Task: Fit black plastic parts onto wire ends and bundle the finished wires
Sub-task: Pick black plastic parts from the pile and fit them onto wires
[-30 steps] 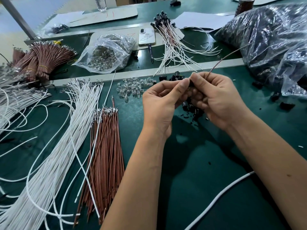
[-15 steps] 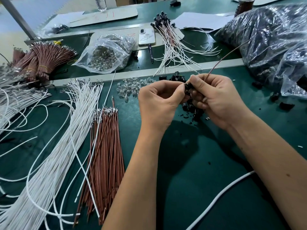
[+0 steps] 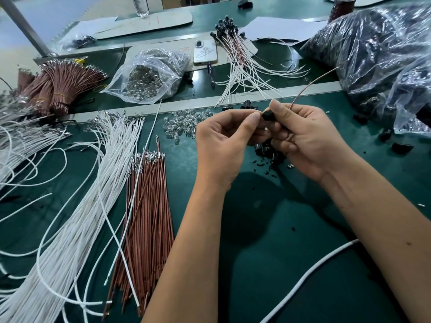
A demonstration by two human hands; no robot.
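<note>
Right hand pinches black plastic part with brown wire; left hand curled, contents hidden. Risk: part slips, wire kinks under crooked push.

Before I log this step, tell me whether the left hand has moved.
Yes. The left hand shifted slightly left, toward the pile of clear bulbs, exposing the black part.

Green table; white wires; brown wires; black part.
</note>
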